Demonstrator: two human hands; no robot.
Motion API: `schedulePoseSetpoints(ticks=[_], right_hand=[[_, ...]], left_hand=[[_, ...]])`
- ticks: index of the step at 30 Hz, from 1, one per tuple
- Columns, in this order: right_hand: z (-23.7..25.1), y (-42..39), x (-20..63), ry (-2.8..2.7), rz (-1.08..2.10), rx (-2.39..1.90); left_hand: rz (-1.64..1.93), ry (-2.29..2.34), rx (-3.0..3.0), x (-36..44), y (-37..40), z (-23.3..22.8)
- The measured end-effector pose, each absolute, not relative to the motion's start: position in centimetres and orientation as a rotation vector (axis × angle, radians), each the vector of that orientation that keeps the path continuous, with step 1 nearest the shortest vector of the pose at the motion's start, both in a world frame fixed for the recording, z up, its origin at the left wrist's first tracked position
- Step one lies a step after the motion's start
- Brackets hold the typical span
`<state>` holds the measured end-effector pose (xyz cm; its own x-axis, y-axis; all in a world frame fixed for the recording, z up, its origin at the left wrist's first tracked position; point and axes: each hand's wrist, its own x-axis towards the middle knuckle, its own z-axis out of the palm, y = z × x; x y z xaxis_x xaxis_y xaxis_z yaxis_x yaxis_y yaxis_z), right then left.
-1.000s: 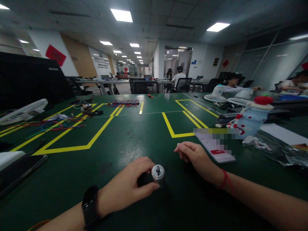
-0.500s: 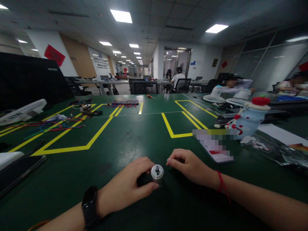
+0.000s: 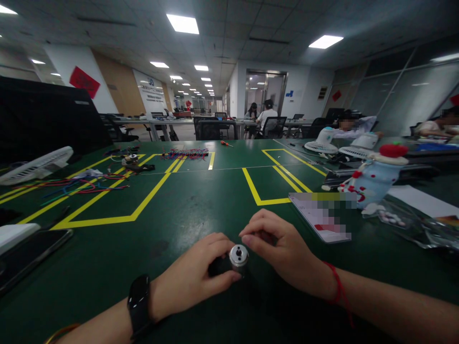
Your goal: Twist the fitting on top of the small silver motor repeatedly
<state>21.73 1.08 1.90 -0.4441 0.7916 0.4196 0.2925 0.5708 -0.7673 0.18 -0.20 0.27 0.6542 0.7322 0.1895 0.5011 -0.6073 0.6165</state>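
My left hand (image 3: 201, 267) wraps its thumb and fingers round a small silver cylindrical motor (image 3: 238, 256), which stands upright with its round end face up. That face shows a dark centre and small dark holes. Close to the right of the motor's top is my right hand (image 3: 283, 248), thumb and forefinger pinched together and the other fingers curled. Whatever may be between those fingertips is too small or hidden to make out. The motor's lower part is in shadow against the green tabletop (image 3: 186, 205).
Yellow tape (image 3: 103, 221) marks the table. Left lie a phone (image 3: 32, 258), loose wires (image 3: 86, 184) and a white fan (image 3: 39, 165). Right are a pixelated flat item (image 3: 322, 224), a blue bottle (image 3: 376, 179) and plastic bags (image 3: 412, 220). A screwdriver (image 3: 225, 143) lies far back. People sit beyond.
My right hand has moved left and closer to the motor's top. The motor and my left hand sit slightly further right in view; the left grip stays the same.
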Motion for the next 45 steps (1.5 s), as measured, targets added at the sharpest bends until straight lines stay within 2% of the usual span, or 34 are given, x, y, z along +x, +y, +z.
schedulePoseSetpoints(ticks=[6,9,13,16,20,23,26,30,32,38,45], right_hand=[[1.5,2.3,24.7,-2.323,0.93,-0.86],[0.9,2.4,25.2,-2.483,0.905,-0.842],[0.6,2.4,25.1,-2.497,0.925,-0.822],[0.5,2.9,25.2,-2.273,1.113,-0.851],[-0.3,4.4,25.6,-1.664,1.406,-1.046],[-0.7,5.1,25.8,-1.382,1.52,-1.066],[-0.2,4.4,25.7,-1.602,1.421,-1.071],[0.6,2.7,25.3,-2.271,1.09,-0.905],[0.6,2.3,25.0,-2.415,0.937,-0.832],[1.0,2.1,23.1,-2.114,0.813,-0.846],[2.0,0.6,21.2,-2.181,0.804,-0.812]], left_hand=[[0.551,0.96,2.343,0.2,-0.1,0.5],[0.548,0.957,2.347,0.1,-0.2,0.5],[0.532,0.963,2.346,0.0,-0.3,0.4],[0.527,0.967,2.339,-0.1,-0.3,0.4],[0.546,0.957,2.333,0.0,-0.2,0.4],[0.548,0.955,2.333,0.0,-0.1,0.5],[0.543,0.962,2.328,0.0,-0.2,0.4],[0.54,0.97,2.336,0.0,-0.2,0.4],[0.535,0.971,2.336,0.0,-0.2,0.3],[0.544,0.962,2.344,0.1,-0.1,0.3],[0.571,0.942,2.331,0.2,-0.2,0.1]])
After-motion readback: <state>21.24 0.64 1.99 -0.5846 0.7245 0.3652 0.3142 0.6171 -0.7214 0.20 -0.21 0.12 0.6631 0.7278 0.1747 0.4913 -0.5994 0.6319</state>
